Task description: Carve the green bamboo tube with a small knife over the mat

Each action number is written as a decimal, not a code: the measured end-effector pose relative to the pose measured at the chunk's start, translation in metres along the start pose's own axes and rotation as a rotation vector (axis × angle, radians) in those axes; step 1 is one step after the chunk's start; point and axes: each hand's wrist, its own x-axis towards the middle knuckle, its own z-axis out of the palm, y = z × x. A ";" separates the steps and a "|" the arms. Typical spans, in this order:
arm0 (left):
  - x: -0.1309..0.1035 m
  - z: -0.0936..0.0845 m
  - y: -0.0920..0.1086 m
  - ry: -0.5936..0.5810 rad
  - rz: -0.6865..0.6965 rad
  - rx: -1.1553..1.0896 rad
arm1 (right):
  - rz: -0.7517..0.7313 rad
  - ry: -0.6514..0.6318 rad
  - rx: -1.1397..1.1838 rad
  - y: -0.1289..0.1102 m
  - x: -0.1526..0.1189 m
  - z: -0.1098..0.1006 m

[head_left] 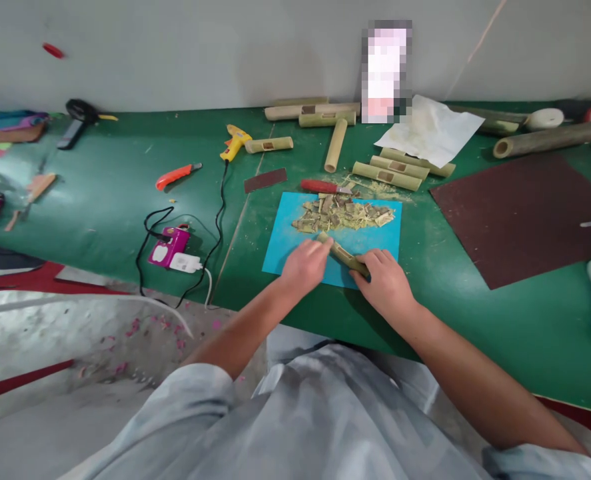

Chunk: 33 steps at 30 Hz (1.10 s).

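Centrally, both hands [305,268] [388,283] gripping bamboo tube [344,254], blue sheet [278,241] bearing chips [332,213]

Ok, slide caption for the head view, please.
Left hand and right hand hold a bamboo tube over a blue sheet near piled chips.

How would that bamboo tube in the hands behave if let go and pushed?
The bamboo tube would likely roll, since its sides look rounded. It is probably stiff, looking straight between the left hand and the right hand. It may be light for its size if hollow like the thick tube at right.
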 end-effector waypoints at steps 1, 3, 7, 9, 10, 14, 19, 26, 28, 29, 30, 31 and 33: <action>0.000 0.000 0.000 -0.008 0.012 -0.005 | 0.000 0.001 -0.002 0.000 0.000 0.000; 0.000 0.000 -0.001 -0.010 0.011 -0.010 | 0.001 0.004 -0.006 0.000 0.000 0.000; -0.001 0.001 -0.002 -0.003 -0.018 -0.021 | -0.005 0.009 -0.008 0.000 0.000 -0.001; -0.003 0.002 -0.001 -0.016 -0.007 -0.030 | -0.007 0.009 -0.007 0.000 0.000 -0.001; -0.003 0.003 -0.001 -0.015 -0.013 -0.028 | -0.006 0.011 -0.006 0.000 0.000 0.000; -0.005 0.004 0.000 -0.004 -0.047 -0.014 | -0.001 0.016 -0.002 0.001 0.000 0.001; -0.005 0.004 0.001 -0.017 -0.033 -0.012 | 0.002 0.018 -0.003 0.001 0.000 0.001; -0.004 0.002 0.003 -0.058 0.022 0.024 | -0.006 0.008 -0.003 0.002 0.000 0.000; -0.003 0.002 0.002 -0.042 -0.003 0.053 | -0.007 0.008 -0.006 0.002 0.000 0.000; -0.003 0.002 0.002 -0.042 -0.003 0.060 | -0.009 0.007 -0.006 0.002 0.000 0.000; -0.004 0.002 0.003 -0.050 0.011 0.061 | -0.012 0.006 -0.006 0.002 0.000 0.000; -0.005 0.003 0.004 -0.064 0.035 0.057 | -0.015 0.005 -0.007 0.001 0.000 0.000; -0.007 0.003 0.005 -0.088 0.070 0.054 | -0.017 0.005 -0.011 0.001 0.000 -0.001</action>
